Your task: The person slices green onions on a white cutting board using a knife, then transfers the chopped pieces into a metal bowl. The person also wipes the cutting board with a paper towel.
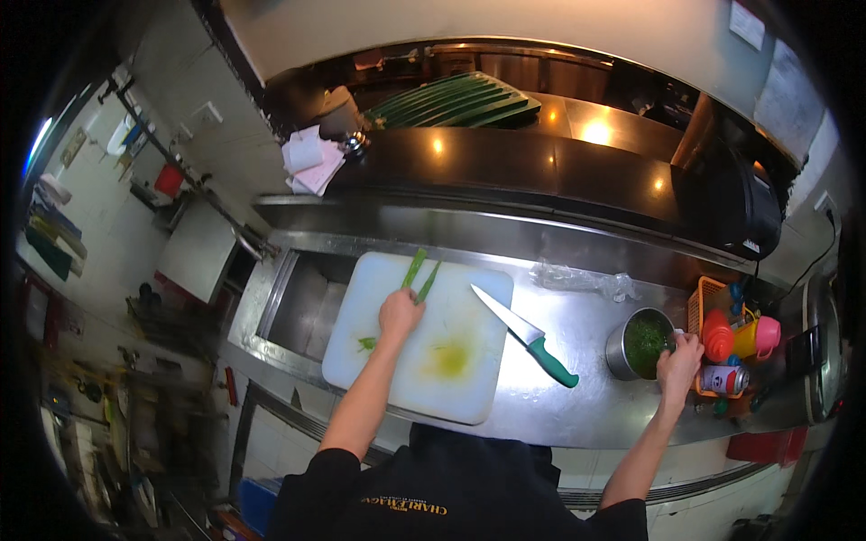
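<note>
My left hand (400,316) is closed round a few green onion stalks (414,269) over the upper left of the white cutting board (379,383). Small green scraps (366,343) lie below that hand, and a yellow-green wet stain marks the board's middle. A chef's knife (546,361) with a green handle rests with its tip on the board and its handle on the steel counter. At the right, my right hand (680,362) grips the rim of a round metal pot (619,353) that holds finely chopped greens (646,343). Its fingertips are partly hidden.
Left of the board is a steel sink (311,307). A crumpled clear plastic bag (585,281) lies behind the knife. An orange basket (705,298) of bottles and a can stands right of the pot. Papers (311,162) and a green ridged tray (460,101) are up beyond the counter.
</note>
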Action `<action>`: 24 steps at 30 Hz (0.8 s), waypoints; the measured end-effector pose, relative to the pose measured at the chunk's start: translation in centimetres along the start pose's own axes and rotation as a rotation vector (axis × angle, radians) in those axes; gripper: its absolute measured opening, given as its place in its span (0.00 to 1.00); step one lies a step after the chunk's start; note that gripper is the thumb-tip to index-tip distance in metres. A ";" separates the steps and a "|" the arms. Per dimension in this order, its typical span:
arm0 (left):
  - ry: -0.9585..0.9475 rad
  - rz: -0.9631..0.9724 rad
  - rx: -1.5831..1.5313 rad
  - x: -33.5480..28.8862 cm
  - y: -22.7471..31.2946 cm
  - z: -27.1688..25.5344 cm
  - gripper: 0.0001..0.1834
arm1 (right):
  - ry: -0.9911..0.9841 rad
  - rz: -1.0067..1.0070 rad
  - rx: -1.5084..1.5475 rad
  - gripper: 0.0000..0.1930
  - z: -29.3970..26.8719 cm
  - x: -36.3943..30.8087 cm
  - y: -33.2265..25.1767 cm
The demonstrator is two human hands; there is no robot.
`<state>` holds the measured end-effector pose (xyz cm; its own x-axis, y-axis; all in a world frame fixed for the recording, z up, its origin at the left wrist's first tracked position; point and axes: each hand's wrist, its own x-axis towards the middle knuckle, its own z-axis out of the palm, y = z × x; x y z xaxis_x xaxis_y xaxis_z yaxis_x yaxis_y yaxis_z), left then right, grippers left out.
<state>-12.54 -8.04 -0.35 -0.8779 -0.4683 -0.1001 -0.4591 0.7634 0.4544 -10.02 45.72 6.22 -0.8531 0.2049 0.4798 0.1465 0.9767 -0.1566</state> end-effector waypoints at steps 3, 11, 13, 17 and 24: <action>-0.072 -0.045 -0.021 0.2 -0.3 -0.3 0.18 | -0.043 0.082 0.050 0.07 -0.5 -0.2 -0.3; 0.071 0.249 -0.158 -4.4 -0.5 1.3 0.16 | -0.451 -0.021 0.894 0.05 2.4 -4.9 -10.2; 0.129 0.226 -0.204 -3.7 -0.3 1.5 0.15 | -0.506 -0.085 0.769 0.05 4.3 -7.0 -13.8; 0.259 0.023 -0.261 0.7 -1.0 0.1 0.14 | -0.573 -0.069 0.839 0.06 6.4 -10.1 -17.8; 0.091 -0.017 0.006 4.2 -1.0 -0.7 0.14 | -0.718 -0.118 0.991 0.07 5.2 -11.3 -19.0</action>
<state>-15.65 -11.06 -0.55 -0.8538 -0.5199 -0.0270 -0.4753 0.7573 0.4479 -5.77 24.52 -0.76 -0.9633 -0.2684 0.0004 -0.1265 0.4529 -0.8826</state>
